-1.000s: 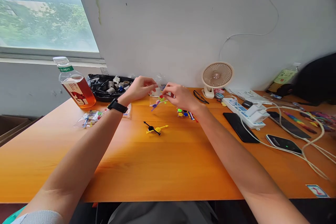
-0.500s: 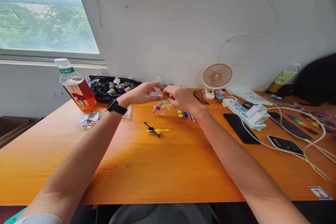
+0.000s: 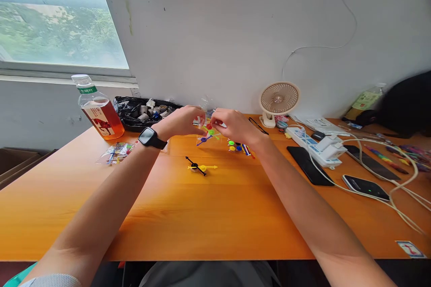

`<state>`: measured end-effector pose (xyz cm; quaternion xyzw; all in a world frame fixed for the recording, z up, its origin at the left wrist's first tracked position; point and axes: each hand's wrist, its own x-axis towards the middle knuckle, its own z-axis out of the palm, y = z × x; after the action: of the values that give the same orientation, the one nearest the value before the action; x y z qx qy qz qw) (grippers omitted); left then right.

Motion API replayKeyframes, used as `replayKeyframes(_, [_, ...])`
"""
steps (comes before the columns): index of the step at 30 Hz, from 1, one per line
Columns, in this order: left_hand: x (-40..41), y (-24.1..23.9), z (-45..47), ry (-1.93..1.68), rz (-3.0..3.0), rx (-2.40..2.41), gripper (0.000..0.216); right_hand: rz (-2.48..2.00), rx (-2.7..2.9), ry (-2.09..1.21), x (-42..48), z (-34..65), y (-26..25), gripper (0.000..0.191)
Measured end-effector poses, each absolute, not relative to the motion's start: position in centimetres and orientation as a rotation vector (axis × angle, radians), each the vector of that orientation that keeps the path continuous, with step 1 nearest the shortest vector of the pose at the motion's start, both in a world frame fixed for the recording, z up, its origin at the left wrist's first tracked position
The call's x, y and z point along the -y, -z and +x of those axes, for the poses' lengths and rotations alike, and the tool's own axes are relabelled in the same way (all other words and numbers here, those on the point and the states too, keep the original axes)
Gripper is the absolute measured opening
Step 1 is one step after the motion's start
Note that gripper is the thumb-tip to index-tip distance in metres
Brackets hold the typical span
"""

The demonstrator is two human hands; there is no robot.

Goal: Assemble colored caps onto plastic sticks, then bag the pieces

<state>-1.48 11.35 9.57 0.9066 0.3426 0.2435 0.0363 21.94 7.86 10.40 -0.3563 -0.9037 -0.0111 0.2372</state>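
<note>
My left hand [image 3: 183, 122] and my right hand [image 3: 234, 124] are close together over the far part of the table, fingers bent inward. Between them is a small clear plastic bag [image 3: 215, 141] holding coloured arrow spinners [image 3: 206, 137] in blue and green, with a red piece above. Both sets of fingers are closed at the bag's upper part; the exact grip is partly hidden. Nearer to me on the table lie a black arrow spinner [image 3: 195, 166] and a yellow arrow spinner [image 3: 208, 167], one overlapping the other. Small coloured pieces [image 3: 238, 147] lie below my right hand.
A tea bottle [image 3: 101, 114], a bag of small parts [image 3: 117, 152] and a black plastic bag [image 3: 126, 119] are on the left. To the right are a fan [image 3: 279, 98], glasses [image 3: 258, 126], a power strip [image 3: 314, 145], phones [image 3: 365, 187] and loose white cables [image 3: 404, 215].
My hands have moved slightly apart at the bag's top, and a red piece now shows between them. My left wrist has turned, showing more of the watch face. The spinners on the table have stayed put.
</note>
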Motion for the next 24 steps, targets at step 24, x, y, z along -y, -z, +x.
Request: replayKeyframes(24, [-9.8, -10.2, 0.8, -0.574, 2.833, -0.887, 0.014, -1.616, 2.777, -0.723, -6.2, 21.7, -10.6, 0.009])
